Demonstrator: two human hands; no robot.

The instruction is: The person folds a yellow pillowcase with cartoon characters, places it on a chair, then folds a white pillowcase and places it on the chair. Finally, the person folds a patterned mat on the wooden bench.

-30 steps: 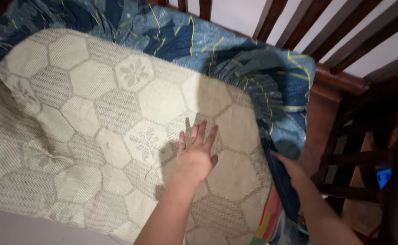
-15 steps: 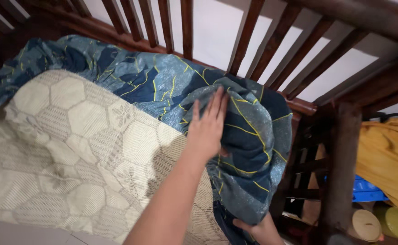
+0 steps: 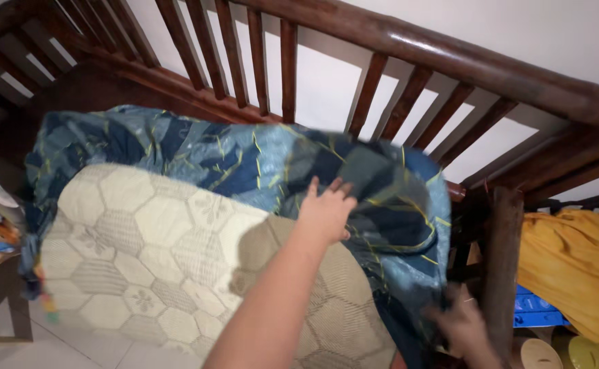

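The left hand [image 3: 327, 212], fingers spread, presses the blue patterned sheet [image 3: 244, 160] over the cream hexagon-quilted mattress [image 3: 142, 253] corner while the right hand [image 3: 465, 326] (blurred; grip cannot be told) pulls its edge; next, presumably tucking underneath.

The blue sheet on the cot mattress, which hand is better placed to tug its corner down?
Probably the right hand: it is low at the blue sheet's hanging corner, while the left hand lies flat on top.

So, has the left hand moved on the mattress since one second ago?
Yes. The left hand went from the hexagon-patterned mattress up onto the blue sheet, toward the wooden rails.
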